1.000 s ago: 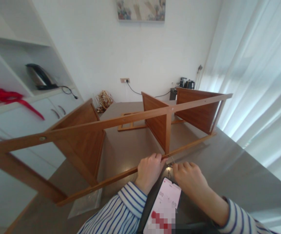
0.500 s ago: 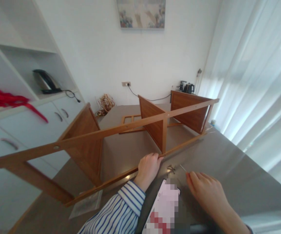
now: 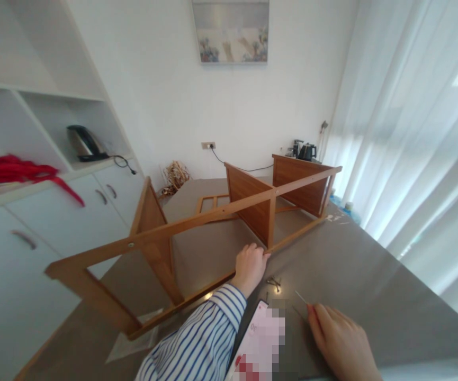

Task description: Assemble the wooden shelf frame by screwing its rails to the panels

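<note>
A wooden shelf frame (image 3: 189, 222) lies on its side on the grey table, its shelf panels standing upright. My left hand (image 3: 250, 269) has its fingers wrapped round the lower rail (image 3: 298, 234), close to where the middle panel (image 3: 251, 203) joins it. Held in my closed right hand (image 3: 340, 338) is a thin metal rod (image 3: 302, 298), pointing up and left; its other end is hidden in the fist. Several screws (image 3: 274, 284) lie in a small pile between my hands. Below them is a phone (image 3: 257, 346), partly blurred out.
A clear plastic bag (image 3: 131, 345) lies under the frame's near left end. Another slatted wooden piece (image 3: 207, 205) rests behind the frame. White cabinets (image 3: 64, 222) line the left; curtains (image 3: 403, 127) hang at right, with bottles (image 3: 348, 209) near the table edge (image 3: 415, 263).
The camera view has shifted, and the frame's near left end appears further right. My right hand with the rod is lower in view. My left hand keeps its hold on the rail.
</note>
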Tool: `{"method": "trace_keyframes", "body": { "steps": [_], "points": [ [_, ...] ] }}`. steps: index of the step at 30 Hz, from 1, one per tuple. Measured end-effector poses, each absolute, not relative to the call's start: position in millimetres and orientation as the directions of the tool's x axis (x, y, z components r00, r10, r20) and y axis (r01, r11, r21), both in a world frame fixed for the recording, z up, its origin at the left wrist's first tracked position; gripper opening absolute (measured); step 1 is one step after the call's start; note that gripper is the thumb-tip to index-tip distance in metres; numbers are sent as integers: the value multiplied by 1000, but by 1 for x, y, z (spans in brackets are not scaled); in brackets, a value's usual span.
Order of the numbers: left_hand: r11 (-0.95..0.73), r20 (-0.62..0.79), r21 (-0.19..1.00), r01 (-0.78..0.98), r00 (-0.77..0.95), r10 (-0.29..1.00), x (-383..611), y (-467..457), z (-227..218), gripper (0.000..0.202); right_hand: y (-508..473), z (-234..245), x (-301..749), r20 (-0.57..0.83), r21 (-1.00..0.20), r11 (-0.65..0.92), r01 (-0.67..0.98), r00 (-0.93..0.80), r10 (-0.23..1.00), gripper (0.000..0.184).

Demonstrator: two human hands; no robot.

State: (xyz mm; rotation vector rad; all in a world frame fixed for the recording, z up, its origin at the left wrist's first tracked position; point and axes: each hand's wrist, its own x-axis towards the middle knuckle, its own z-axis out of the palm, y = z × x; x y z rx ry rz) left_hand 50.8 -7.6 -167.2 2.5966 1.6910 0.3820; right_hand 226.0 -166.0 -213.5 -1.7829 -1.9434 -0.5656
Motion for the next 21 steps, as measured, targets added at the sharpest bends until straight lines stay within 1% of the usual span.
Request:
{"method": "trace_keyframes", "body": {
  "steps": [8,12,15,18,20,21],
  "points": [
    [-379,131,145,914,362,923,67,-5,-171,33,-169,-220,225,633,-114,141,983,-37,773,37],
    [-383,119,147,912,368,922,75,-3,-169,32,-168,-221,226,654,-141,140,980,-13,756,40],
    [-391,119,145,909,376,919,78,-3,-166,35,-167,-225,228,638,-150,131,980,-5,770,40],
    [-401,140,133,907,383,913,74,-14,-157,35,-167,-230,230,619,-157,126,979,-2,785,41],
    [-428,181,122,896,404,897,67,-31,-146,32,-167,-234,232,614,-165,129,978,-1,790,41],
    [-469,223,114,876,437,871,61,-43,-138,34,-168,-235,233,614,-168,134,977,-2,790,41]
  ]
}}
